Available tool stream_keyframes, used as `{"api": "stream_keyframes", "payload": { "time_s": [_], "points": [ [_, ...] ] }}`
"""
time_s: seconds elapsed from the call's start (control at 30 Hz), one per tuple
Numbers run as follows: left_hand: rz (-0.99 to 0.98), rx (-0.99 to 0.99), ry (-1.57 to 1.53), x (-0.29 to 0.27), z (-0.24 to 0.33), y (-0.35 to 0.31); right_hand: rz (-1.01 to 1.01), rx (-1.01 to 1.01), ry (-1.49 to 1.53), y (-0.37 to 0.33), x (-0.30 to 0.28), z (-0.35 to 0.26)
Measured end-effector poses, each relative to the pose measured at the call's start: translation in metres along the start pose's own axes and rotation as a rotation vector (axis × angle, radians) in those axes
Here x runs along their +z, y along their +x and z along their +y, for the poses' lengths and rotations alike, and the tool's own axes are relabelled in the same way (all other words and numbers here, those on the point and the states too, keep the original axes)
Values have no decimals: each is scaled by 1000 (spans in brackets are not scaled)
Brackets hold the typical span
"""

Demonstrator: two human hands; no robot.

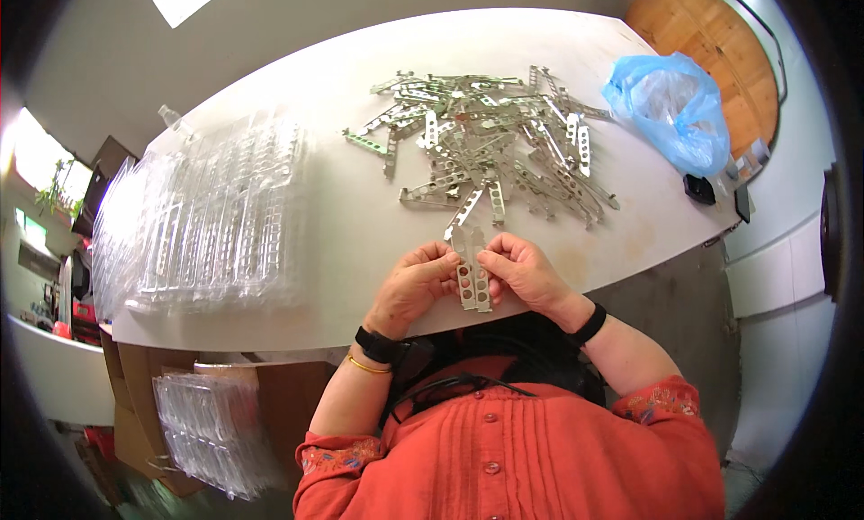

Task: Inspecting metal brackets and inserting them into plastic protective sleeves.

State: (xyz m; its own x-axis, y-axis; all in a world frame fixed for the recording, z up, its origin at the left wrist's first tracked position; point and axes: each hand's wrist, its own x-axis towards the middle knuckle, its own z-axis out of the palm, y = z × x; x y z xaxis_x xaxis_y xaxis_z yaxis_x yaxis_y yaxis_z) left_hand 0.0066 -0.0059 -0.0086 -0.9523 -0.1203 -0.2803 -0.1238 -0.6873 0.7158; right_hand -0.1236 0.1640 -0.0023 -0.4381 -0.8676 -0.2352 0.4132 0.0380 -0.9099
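Note:
Side by side, two long metal brackets with round holes [466,288] stand between my hands near the table's front edge. My left hand [416,281] pinches the left bracket, thumb on its face. On the other side, my right hand [526,272] has thumb and fingers closed on the right bracket. Some of the fingertips are hidden behind the metal. Just beyond my hands lies a loose pile of similar perforated metal brackets [486,133], tangled in many directions. A few of them reach close to my fingers.
Stacked clear plastic trays [216,214] cover the left of the white table [351,268]. At the right stand a blue plastic bag [670,110] and a small black object [698,189]. Below the left edge, a cardboard box [292,394] stands beside more clear trays [211,421].

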Motion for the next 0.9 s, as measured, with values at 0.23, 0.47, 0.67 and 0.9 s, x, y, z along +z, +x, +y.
{"api": "stream_keyframes", "payload": {
  "time_s": [0.23,0.47,0.67,0.9],
  "points": [
    [-35,24,-83,-3,-1,1,56,30,66,-1,-3,-2],
    [-13,41,-110,-8,-3,2,65,53,74,0,-1,-6],
    [-36,58,-38,-11,-12,4,41,38,80,-2,-1,-8],
    [-29,61,44,-4,-14,0,65,40,66,-7,-3,-7]
  ]
}}
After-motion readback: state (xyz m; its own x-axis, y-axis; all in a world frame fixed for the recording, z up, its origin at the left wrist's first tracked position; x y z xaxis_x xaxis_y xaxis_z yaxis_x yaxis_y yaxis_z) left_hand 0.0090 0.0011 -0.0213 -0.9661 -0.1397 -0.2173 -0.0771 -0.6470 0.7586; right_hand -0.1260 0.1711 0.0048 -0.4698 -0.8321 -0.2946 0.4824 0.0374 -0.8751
